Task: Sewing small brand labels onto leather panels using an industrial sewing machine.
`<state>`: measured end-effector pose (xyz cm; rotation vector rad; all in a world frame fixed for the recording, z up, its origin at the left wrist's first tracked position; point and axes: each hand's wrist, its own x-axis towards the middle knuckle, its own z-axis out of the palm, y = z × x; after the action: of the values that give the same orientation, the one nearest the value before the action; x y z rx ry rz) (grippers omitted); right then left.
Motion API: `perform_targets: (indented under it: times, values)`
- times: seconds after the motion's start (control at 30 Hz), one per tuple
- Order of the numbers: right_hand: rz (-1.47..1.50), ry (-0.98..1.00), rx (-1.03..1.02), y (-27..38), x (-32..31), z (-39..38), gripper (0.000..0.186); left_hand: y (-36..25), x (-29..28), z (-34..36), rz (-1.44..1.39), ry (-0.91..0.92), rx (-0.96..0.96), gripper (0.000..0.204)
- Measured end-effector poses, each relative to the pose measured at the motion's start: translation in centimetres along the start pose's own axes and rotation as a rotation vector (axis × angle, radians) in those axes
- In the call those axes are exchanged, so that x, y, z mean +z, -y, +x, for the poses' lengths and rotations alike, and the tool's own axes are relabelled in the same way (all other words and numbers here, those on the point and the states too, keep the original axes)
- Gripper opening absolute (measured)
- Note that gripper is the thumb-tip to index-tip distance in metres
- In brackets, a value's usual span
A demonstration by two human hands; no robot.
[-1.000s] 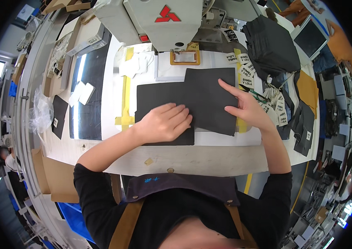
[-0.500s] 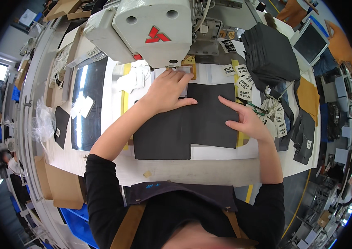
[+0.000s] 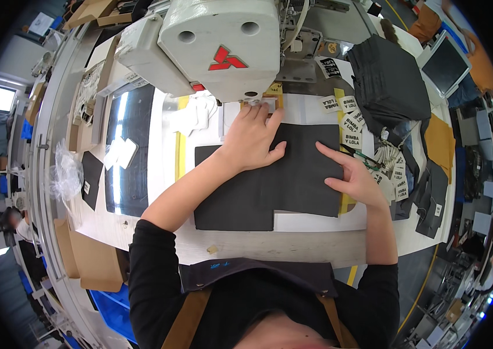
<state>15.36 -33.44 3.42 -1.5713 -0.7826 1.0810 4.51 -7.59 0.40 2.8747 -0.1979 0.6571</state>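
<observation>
Dark grey flat panels (image 3: 234, 198) lie on the white work plate under a large white sewing machine head (image 3: 211, 81). Their outline is stepped, and I cannot tell whether they are one piece or two. My left hand (image 3: 252, 139) lies flat on them with its fingers spread. Its fingertips reach to the metal clamp just below the machine head, where the needle area is partly hidden. My right hand (image 3: 354, 177) rests at the panels' right edge, its index finger and thumb apart on the surface. Neither hand grips anything.
Printed white labels (image 3: 353, 123) and a green-handled tool (image 3: 368, 163) lie beside my right hand. Behind them stands a stack of black sheets (image 3: 389, 75). White cards (image 3: 197, 116) lie left of the clamp. A plastic bag (image 3: 65, 168) and cardboard box (image 3: 92, 256) are farther left.
The whole view has shifted slightly. Both hands keep almost the same places on the dark panels, and nothing has been taken up or let go.
</observation>
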Motion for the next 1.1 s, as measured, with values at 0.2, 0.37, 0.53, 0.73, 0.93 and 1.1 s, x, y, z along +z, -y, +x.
perform_targets:
  times: [0.2,0.37,0.53,0.73,0.93,1.1]
  values:
    - [0.018,0.025,0.008,-0.1,-0.1,-0.2,0.070,-0.6,0.1,0.5,-0.012,0.019,-0.080,0.057]
    - [0.016,0.021,-0.027,0.1,0.0,-0.4,0.070,-0.7,0.2,0.7,-0.047,0.020,-0.126,0.051]
    - [-0.006,0.005,-0.019,0.0,0.0,-0.5,0.071,-0.4,0.2,0.5,-0.026,-0.027,-0.105,0.050]
    - [-0.004,0.006,-0.037,-0.6,0.2,-0.6,0.072,-0.5,0.6,0.8,-0.007,-0.065,-0.093,0.047]
    - [-0.030,0.013,-0.053,-0.4,0.2,-0.7,0.072,-1.0,0.8,1.3,0.062,0.007,-0.140,0.049]
    - [-0.043,0.079,0.093,0.7,0.2,-0.7,0.073,-0.4,0.5,0.9,0.031,-0.002,-0.111,0.049]
